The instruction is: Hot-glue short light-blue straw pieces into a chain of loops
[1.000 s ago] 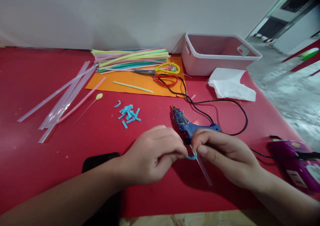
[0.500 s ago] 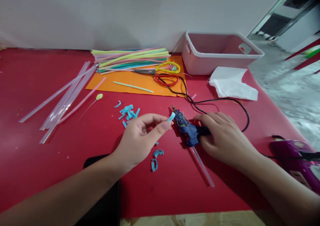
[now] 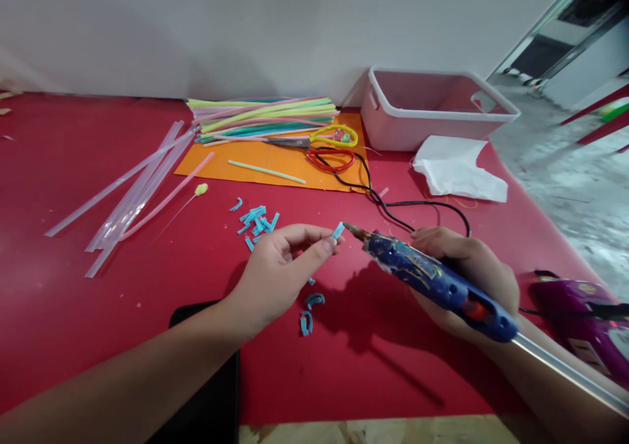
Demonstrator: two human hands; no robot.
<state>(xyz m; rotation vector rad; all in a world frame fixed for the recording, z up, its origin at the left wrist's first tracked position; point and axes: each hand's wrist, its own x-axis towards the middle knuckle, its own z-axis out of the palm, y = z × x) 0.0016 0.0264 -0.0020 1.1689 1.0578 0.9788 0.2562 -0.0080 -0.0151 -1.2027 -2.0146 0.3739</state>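
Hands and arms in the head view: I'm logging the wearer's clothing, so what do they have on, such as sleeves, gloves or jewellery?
Both are bare. The left hand and its forearm show no sleeve, glove, ring, watch or bracelet. The right hand is likewise ungloved, and its forearm is uncovered as far as the frame edge. No markings or tape show on either.
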